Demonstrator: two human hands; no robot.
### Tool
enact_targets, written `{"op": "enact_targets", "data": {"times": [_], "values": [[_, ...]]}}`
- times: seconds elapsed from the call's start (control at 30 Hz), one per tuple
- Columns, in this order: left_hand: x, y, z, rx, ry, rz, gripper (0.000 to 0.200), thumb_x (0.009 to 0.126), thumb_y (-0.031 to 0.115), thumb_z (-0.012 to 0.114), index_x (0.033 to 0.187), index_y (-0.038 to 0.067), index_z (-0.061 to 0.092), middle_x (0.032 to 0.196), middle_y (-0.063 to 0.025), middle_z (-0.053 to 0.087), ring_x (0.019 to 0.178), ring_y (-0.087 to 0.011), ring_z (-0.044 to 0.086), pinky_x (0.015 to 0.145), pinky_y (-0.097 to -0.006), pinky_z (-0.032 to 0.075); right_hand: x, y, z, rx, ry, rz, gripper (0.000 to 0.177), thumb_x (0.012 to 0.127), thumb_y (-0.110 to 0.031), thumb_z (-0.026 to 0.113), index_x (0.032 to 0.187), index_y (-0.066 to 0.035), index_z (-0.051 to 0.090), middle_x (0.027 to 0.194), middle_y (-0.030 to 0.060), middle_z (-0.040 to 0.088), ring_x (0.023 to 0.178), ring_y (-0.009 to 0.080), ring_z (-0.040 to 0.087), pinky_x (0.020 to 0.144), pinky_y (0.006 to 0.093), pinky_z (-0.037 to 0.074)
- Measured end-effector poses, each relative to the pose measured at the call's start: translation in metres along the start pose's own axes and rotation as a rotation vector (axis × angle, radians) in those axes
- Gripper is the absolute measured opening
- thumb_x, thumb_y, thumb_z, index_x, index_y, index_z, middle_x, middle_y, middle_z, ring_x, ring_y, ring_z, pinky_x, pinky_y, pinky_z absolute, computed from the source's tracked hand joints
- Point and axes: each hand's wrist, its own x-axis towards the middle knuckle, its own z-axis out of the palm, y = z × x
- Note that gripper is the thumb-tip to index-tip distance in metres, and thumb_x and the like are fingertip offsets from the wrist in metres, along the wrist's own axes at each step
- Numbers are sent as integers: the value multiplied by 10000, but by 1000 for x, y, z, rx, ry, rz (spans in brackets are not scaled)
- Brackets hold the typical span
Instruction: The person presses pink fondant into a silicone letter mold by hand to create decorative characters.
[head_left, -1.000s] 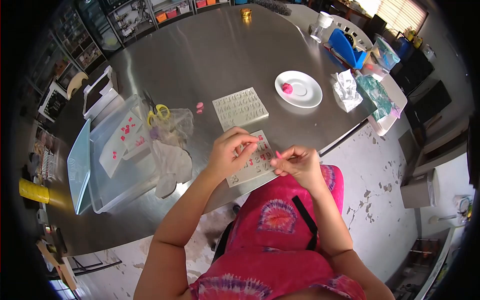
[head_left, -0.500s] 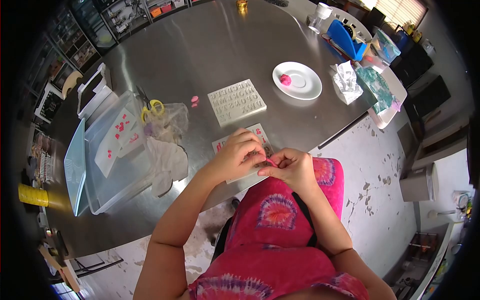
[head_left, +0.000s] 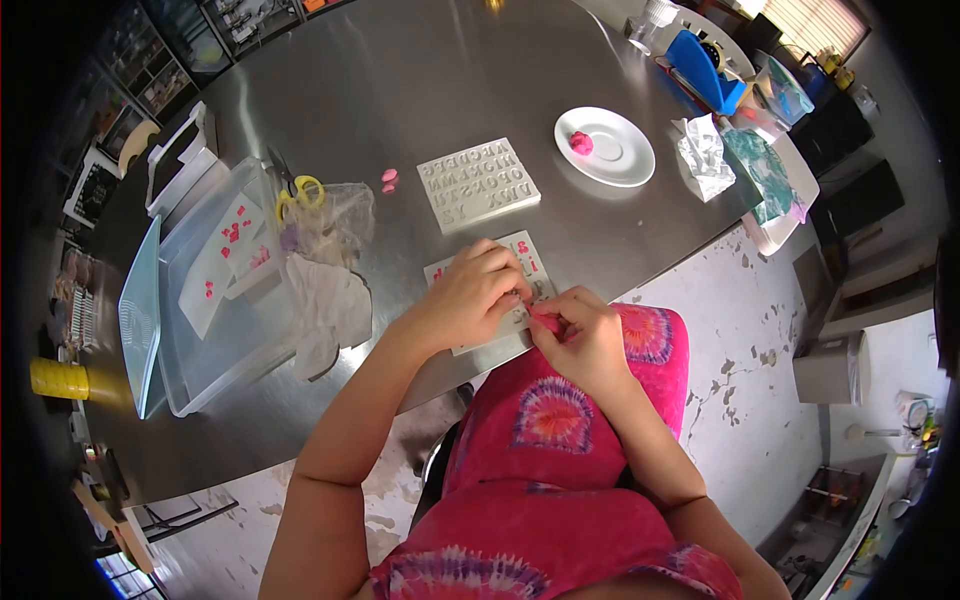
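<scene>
My right hand (head_left: 585, 338) is closed on a small piece of pink dough (head_left: 546, 323), held between thumb and fingers at the near edge of a white letter mould (head_left: 490, 336). My left hand (head_left: 478, 292) rests over the middle of that mould with its fingers curled and pinched together. Its fingertips almost meet those of the right hand, and what they hold is hidden. Pink letters fill a few of the mould's hollows near its far edge. Just beyond lies a second white letter mould (head_left: 478, 184) without pink in it.
A white saucer (head_left: 632, 158) bears a pink lump (head_left: 581, 143). Small pink bits (head_left: 389, 178) lie left of the moulds. Further left are yellow-handled scissors (head_left: 303, 196), a plastic bag (head_left: 345, 222), a whitish cloth (head_left: 330, 310) and a clear tub (head_left: 186, 385) with pink letters on paper. Crumpled white paper (head_left: 705, 160) stands right.
The pink strand that stretched between both hands now shows mainly at my right fingertips. My hands have come lower over the mould and closer together. The view has shifted slightly.
</scene>
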Motion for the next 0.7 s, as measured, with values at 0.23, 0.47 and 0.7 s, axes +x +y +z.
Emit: {"op": "enact_targets", "data": {"times": [0.23, 0.47, 0.7], "values": [[0, 1, -1, 38, 60, -42, 144, 704, 98, 718, 824, 92, 637, 901, -20, 577, 962, -237, 513, 852, -366, 417, 0, 0, 6, -59, 12, -54, 88, 708, -28, 712, 787, -15, 677, 750, 88, 604, 568, 191, 613, 519, 285, 504], [-1, 3, 5, 93, 77, -94, 167, 659, 99, 701, 812, 113, 636, 891, -10, 575, 951, -223, 519, 841, -361, 382, 8, -1, 10, -190, -22, 169, 74, 692, -75, 707, 718, -47, 644, 732, 70, 615, 577, 201, 632, 550, 320, 517], [0, 4, 6, 91, 99, -113, 165, 653, 96, 692, 806, 116, 634, 887, -14, 572, 956, -228, 517, 845, -367, 379, 12, 2, 14, -74, 9, 290, 84, 680, -77, 705, 700, -38, 632, 698, 79, 621, 578, 193, 634, 555, 315, 515]]}}
